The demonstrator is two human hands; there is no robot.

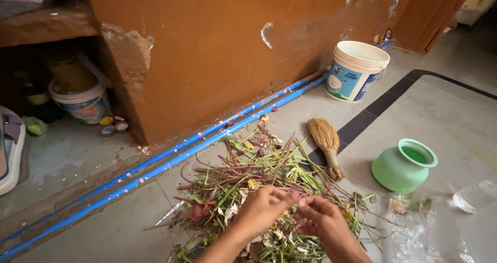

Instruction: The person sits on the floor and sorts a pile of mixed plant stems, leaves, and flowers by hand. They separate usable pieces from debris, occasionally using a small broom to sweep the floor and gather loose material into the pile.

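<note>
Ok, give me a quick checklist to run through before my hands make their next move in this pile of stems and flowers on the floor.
1. Both hands on the work: left hand and right hand meet over the pile of stems and flowers. Ok.
2. Grip: the fingertips pinch something small between them; what it is, cannot tell.
3. Pile kept together: stems spread across the floor toward the blue pipes. Not ok.
4. Small broom within reach: it lies at the pile's far edge. Ok.
5. Green pot upright: stands to the right, clear of the pile. Ok.
6. Clear plastic bag free: lies flat beside the right hand, contents unclear. Cannot tell.
</note>
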